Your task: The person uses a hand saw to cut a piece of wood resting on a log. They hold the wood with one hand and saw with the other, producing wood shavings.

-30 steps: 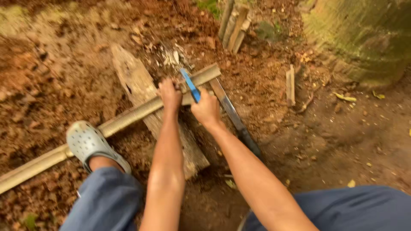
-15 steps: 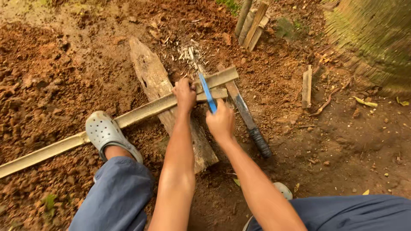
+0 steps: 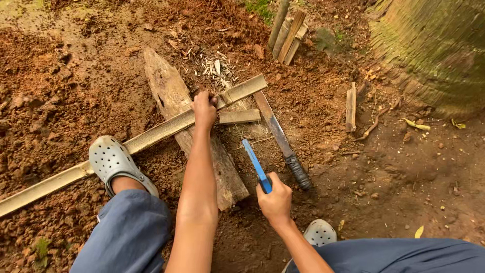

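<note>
strip (image 3: 151, 135) L end cut by edge; saw (image 3: 255, 164) handle hidden in R hand (image 3: 275, 202)

Left hand (image 3: 204, 108) reaches far forward, arm straight, fingers clenched; right hand (image 3: 274, 199) sits closer in, fist closed

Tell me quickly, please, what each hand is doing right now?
Left hand: closed, gripping the long wooden slat lying across the plank.
Right hand: closed around the blue-handled tool, lifted clear of the slat.
</note>
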